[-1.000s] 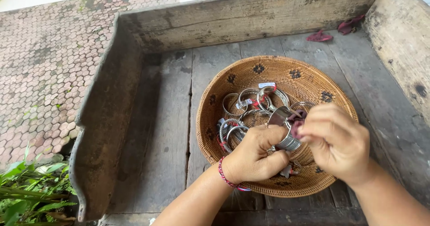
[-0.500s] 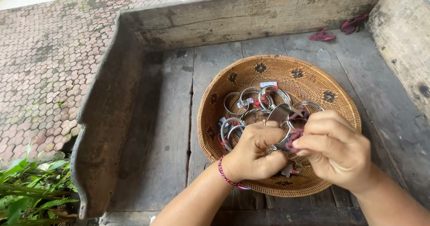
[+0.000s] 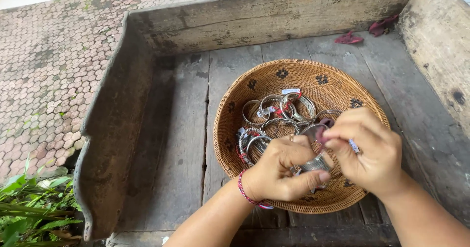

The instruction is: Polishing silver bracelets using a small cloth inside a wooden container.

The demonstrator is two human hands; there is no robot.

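**Hands close tighter around one bracelet over the basket**

Across the last second the two hands have drawn nearer together and dropped slightly toward the near edge of the basket (image 3: 254, 83). The left hand (image 3: 281, 171) is now clenched round a silver bracelet (image 3: 316, 165), thumb along its near side and fingers curled over the top. The right hand (image 3: 369, 151) pinches at the same piece from the right, fingertips bunched on its upper edge, where a small white tag (image 3: 353, 146) pokes out. A second ago the right hand sat a little farther and higher; it has since come down onto the bracelet, so both hands now share the one piece, held just above the near part of the basket (whether it touches the weave cannot be told).

The rest has not moved. The heap of bracelets (image 3: 279, 112), silver with red threads and white tags, lies in the middle and left of the basket as before. The basket sits on the grey wooden platform (image 3: 181, 144), whose raised sides run along the left, far and right. A red and white cord (image 3: 246, 193) circles the left wrist. Two red scraps (image 3: 348, 37) lie at the far right of the boards. Hexagonal paving (image 3: 44, 80) and green leaves (image 3: 24, 205) lie off to the left.

The shift reads as a firmer two-handed grip on a single bracelet.
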